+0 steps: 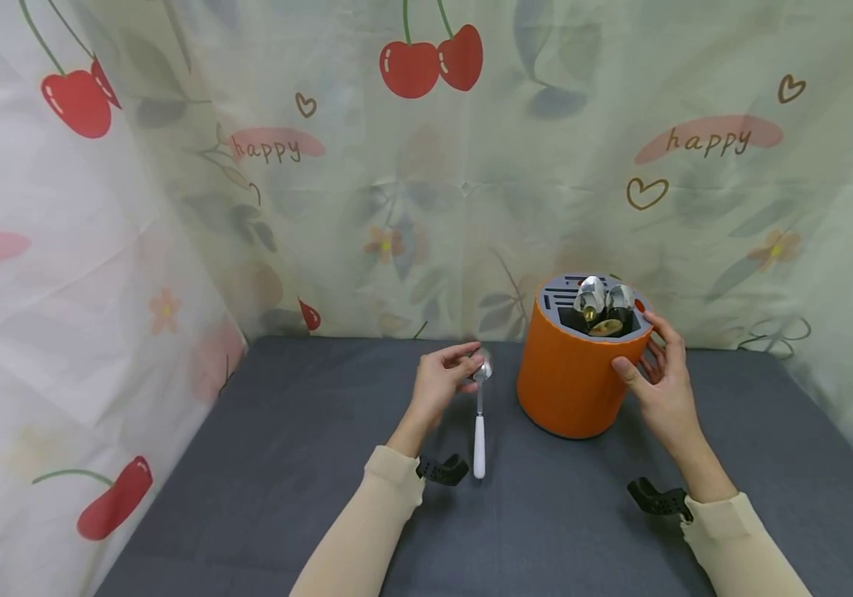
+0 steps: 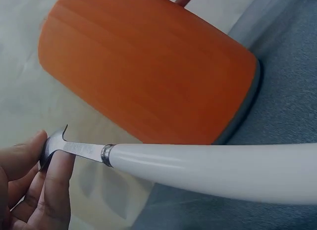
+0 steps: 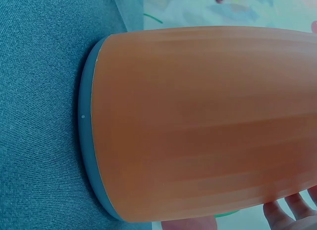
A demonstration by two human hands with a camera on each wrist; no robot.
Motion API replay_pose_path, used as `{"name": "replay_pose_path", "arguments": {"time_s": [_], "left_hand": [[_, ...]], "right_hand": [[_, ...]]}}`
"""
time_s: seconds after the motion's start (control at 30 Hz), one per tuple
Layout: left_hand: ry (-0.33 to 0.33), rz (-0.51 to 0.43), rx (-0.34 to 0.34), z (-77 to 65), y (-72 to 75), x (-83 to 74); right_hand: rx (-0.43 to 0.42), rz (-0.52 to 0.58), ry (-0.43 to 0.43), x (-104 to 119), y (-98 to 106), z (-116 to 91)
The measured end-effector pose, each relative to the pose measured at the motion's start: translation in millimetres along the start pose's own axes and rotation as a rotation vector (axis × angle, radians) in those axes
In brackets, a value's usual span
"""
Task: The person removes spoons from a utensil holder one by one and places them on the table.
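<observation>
Left hand (image 1: pixel 443 378) on my feed: fingers (image 2: pixel 58 183) narrow, pinching the spoon (image 1: pixel 479 448) by its bowl, white handle pointing down toward the person. Bowl partly covered by the fingertips; left wrist view shows it edge-on, with the handle's end cut off. I can't tell if that end touches the tabletop (image 1: pixel 322 481).

Right hand (image 1: pixel 665 385): fingers spread around the right side of the orange holder (image 1: pixel 571 381), thumb in front, others near the rim. Right wrist view catches only a few of them, clipped at the corner; the holder's top is out of frame there.

Holder stands upright on the tabletop, just right of the spoon, apart from it. Gray slotted top (image 1: pixel 562 284); shiny utensil heads (image 1: pixel 589 298) poke out, lower parts hidden, types unclear to me. Printed cherry cloth (image 1: pixel 456 182) behind.
</observation>
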State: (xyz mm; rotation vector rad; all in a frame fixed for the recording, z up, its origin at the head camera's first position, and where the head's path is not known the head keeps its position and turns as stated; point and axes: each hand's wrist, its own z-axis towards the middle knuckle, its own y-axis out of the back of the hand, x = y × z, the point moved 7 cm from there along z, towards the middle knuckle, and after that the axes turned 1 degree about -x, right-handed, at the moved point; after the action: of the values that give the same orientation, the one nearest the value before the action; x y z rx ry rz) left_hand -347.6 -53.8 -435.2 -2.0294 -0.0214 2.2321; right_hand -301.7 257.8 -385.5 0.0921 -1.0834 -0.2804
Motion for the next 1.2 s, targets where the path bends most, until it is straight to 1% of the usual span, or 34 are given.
{"name": "replay_pose_path", "arguments": {"time_s": [0.17,0.27,0.5,0.63,0.87,1.07,1.13,1.2], "left_hand": [[0.047,-0.032,-0.016,-1.7,3.1,14.2],[0.060,-0.045,-0.020,-0.9,4.2,20.8],[0.099,-0.035,-0.018,-3.2,5.3,35.8],[0.110,-0.034,-0.010,-3.9,5.0,41.5],[0.097,-0.027,-0.021,-1.4,6.4,54.0],[0.093,-0.002,0.017,-5.1,8.8,64.3],[0.103,0.004,0.030,-6.1,9.4,67.3],[0.137,-0.002,0.034,-7.1,9.7,70.0]], "right_hand": [[0.000,-0.007,-0.001,0,1,0],[0.000,-0.008,0.001,0,1,0],[0.003,0.019,0.010,0,-1,0],[0.000,0.025,0.011,0,0,1],[-0.004,0.022,0.014,0,2,1],[-0.004,0.018,0.012,-2,2,1],[0.001,0.021,0.014,-2,1,1],[0.004,0.022,0.015,-2,1,1]]}}
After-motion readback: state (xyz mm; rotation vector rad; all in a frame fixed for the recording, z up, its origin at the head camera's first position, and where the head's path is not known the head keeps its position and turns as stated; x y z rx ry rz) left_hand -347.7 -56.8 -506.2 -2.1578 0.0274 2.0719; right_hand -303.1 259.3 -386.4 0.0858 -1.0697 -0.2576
